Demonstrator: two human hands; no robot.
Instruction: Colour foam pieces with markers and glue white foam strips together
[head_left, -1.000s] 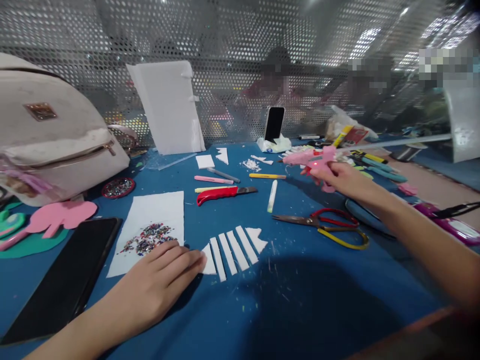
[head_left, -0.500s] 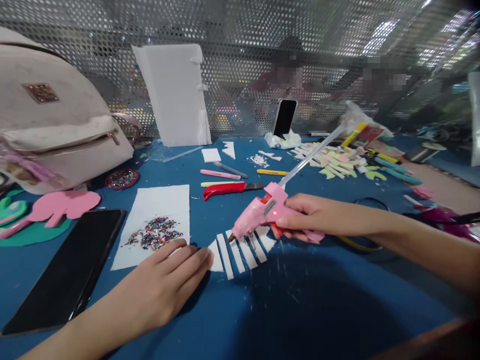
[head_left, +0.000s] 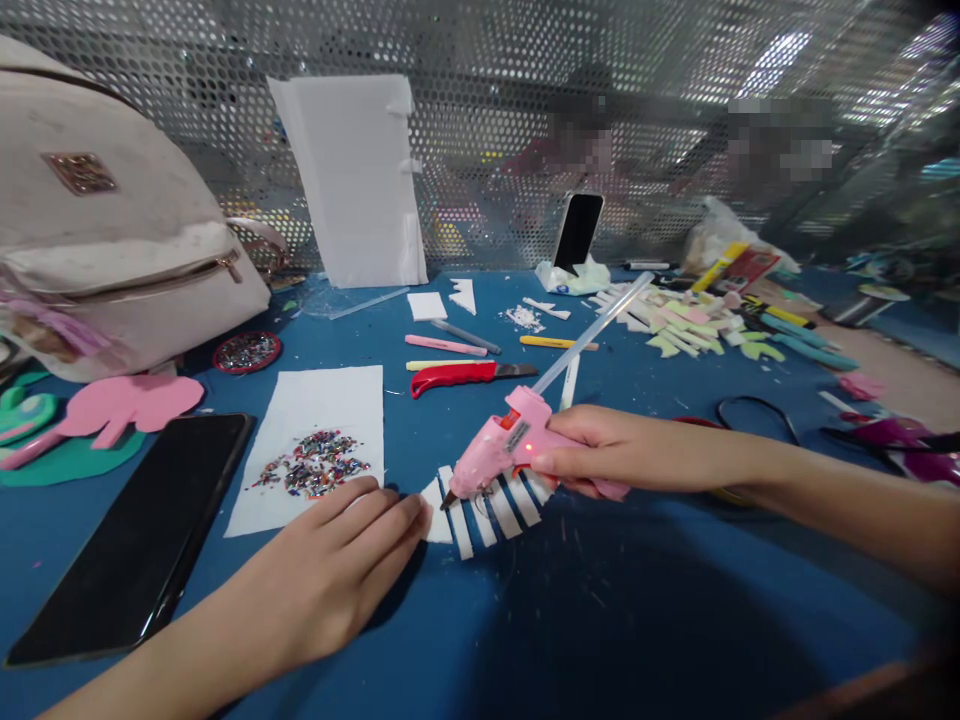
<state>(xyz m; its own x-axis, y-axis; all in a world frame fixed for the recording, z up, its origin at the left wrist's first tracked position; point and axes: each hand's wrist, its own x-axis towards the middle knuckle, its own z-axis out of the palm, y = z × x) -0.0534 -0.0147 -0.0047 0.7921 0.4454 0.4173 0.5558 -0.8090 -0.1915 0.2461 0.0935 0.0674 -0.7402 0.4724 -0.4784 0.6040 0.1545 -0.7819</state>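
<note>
My right hand [head_left: 581, 455] is wrapped round a pink hot glue gun [head_left: 499, 445], whose small light glows. From its back sticks a long clear glue stick [head_left: 592, 335]. The nozzle points down at the left part of a set of white strips [head_left: 484, 518], laid out with blue gaps between them in a leaf-like outline. The gun hides some of the strips. My left hand [head_left: 352, 550] lies flat with fingers stretched out, its fingertips touching the pointed white end piece [head_left: 437, 515].
A white sheet with glitter bits [head_left: 322, 465] and a black tablet or phone [head_left: 142, 540] lie left. Behind the gun are a red knife [head_left: 454, 375] and several pens. Foam scraps [head_left: 682, 325] are piled back right; a backpack [head_left: 112, 220] stands back left.
The glue gun has moved left and slightly down in my right hand, its nozzle going from the middle strips to the left end. My left hand stays in place.
</note>
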